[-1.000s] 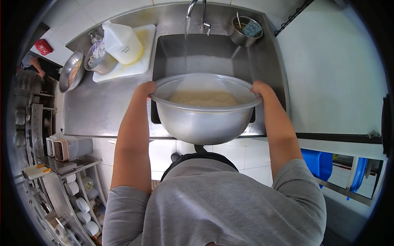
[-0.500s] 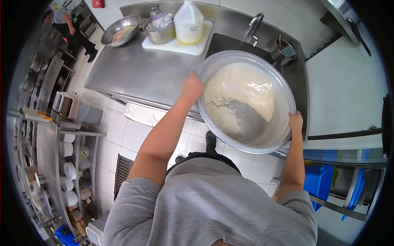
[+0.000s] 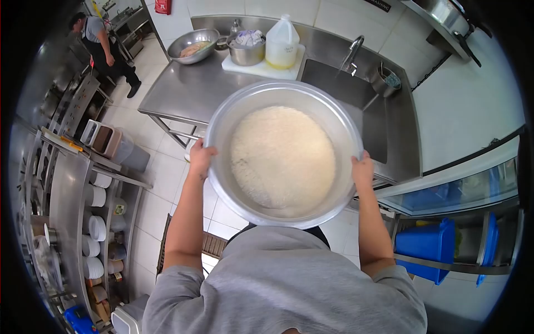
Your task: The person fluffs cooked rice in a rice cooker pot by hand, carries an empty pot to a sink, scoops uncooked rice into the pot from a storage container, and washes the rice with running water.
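A large round metal basin (image 3: 222,178) is held up in front of my body, away from the sink. White rice (image 3: 283,156) covers most of its bottom, with a wet, shiny patch at the lower left. My left hand (image 3: 201,158) grips the rim on the left side, thumb over the edge. On the opposite side, my right hand (image 3: 362,168) is closed on the rim. The fingers under the rim are hidden on both sides.
Beyond the basin are a sink (image 3: 375,128) with a faucet (image 3: 352,53) and a steel counter (image 3: 175,92). A plastic jug (image 3: 282,44), a pot (image 3: 247,54) and a metal bowl (image 3: 192,44) stand there. Shelves (image 3: 114,245) line the left; a person (image 3: 103,50) stands farther off.
The basin has moved left and toward my body, off the sink's edge, and sits more level. The rice has spread across its bottom. Both hands stay on the rim.
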Demonstrator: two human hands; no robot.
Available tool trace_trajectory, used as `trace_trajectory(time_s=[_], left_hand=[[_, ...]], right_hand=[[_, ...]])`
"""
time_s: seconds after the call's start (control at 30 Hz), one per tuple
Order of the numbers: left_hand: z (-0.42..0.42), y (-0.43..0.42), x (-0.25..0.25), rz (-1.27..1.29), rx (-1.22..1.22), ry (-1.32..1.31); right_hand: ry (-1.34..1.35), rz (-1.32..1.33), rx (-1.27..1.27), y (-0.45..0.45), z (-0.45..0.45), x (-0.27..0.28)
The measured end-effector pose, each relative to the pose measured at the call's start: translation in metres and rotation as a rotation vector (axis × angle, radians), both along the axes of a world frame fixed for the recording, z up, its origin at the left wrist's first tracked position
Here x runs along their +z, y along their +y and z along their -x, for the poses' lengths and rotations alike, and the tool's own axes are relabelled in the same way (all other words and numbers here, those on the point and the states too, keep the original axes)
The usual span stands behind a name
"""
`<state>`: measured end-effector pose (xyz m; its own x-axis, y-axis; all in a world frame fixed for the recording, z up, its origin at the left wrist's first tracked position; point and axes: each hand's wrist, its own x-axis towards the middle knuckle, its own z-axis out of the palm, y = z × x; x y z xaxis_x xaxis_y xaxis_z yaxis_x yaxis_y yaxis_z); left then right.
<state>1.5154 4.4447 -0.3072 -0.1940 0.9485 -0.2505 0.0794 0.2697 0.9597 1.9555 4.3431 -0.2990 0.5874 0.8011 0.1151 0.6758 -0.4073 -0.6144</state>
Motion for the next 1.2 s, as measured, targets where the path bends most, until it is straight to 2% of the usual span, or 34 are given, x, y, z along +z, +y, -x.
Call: trace_trajectory(time_s=[0.03,0.1,0.17,0.23,0.3,0.37,0.47,0.5,0.53,0.6,0.67,0.73,0.77,0.83,0.9,0.93,0.97,1.03,1.13,1.2], left_hand=[[0.02,-0.002,-0.01,-0.004,0.031,-0.03],[0.046,-0.012,0.001,0.02,0.106,-0.054],[0.073,-0.015,0.004,0.025,0.198,-0.062],[0.103,-0.009,-0.011,0.009,0.309,-0.063],[0.131,-0.004,-0.019,0.009,0.375,-0.017],[0.162,0.004,-0.032,-0.036,0.442,-0.133],[0.187,0.018,-0.026,-0.055,0.512,-0.03],[0.201,0.028,-0.035,-0.135,0.511,-0.058],[0.2,0.035,-0.024,-0.131,0.482,-0.038],[0.207,0.05,-0.007,-0.093,0.435,-0.018],[0.22,0.066,-0.006,-0.05,0.483,0.05],[0.234,0.083,-0.001,-0.047,0.541,0.102],[0.237,0.089,0.005,-0.056,0.564,0.113],[0.247,0.101,0.008,-0.035,0.609,0.142],[0.263,0.112,0.012,0.023,0.607,0.185],[0.271,0.117,0.011,0.029,0.598,0.195],[0.28,0.121,0.012,0.034,0.593,0.206],[0.292,0.126,0.011,0.064,0.596,0.234],[0.308,0.13,0.007,0.106,0.617,0.279],[0.312,0.13,0.004,0.077,0.615,0.306]], right_hand=[[0.012,-0.005,0.025,0.011,0.014,-0.001],[0.053,-0.073,0.107,0.045,0.033,-0.016],[0.185,0.058,0.123,0.078,0.07,0.011],[0.162,0.104,0.204,0.126,0.091,0.001],[0.332,-0.043,0.316,0.166,0.117,-0.007],[0.649,-0.134,0.248,0.224,0.139,-0.041],[1.661,-0.247,0.057,0.256,0.17,-0.066],[1.301,-0.238,0.137,0.275,0.178,-0.112],[1.178,-0.249,0.304,0.294,0.19,-0.176],[0.847,-0.222,0.524,0.295,0.217,-0.211],[0.443,-0.158,0.628,0.28,0.239,-0.135],[0.385,-0.325,0.822,0.31,0.249,-0.103],[0.357,-0.401,0.906,0.323,0.253,-0.106],[0.088,-0.302,0.905,0.351,0.275,-0.138],[-0.029,-0.259,0.885,0.349,0.3,-0.147],[0.102,-0.188,0.881,0.353,0.308,-0.141],[0.085,-0.177,0.877,0.357,0.316,-0.145],[-0.206,-0.034,0.968,0.364,0.313,-0.144],[-0.078,0.206,1.048,0.379,0.266,-0.139],[-0.145,0.082,0.664,0.387,0.207,-0.172]])
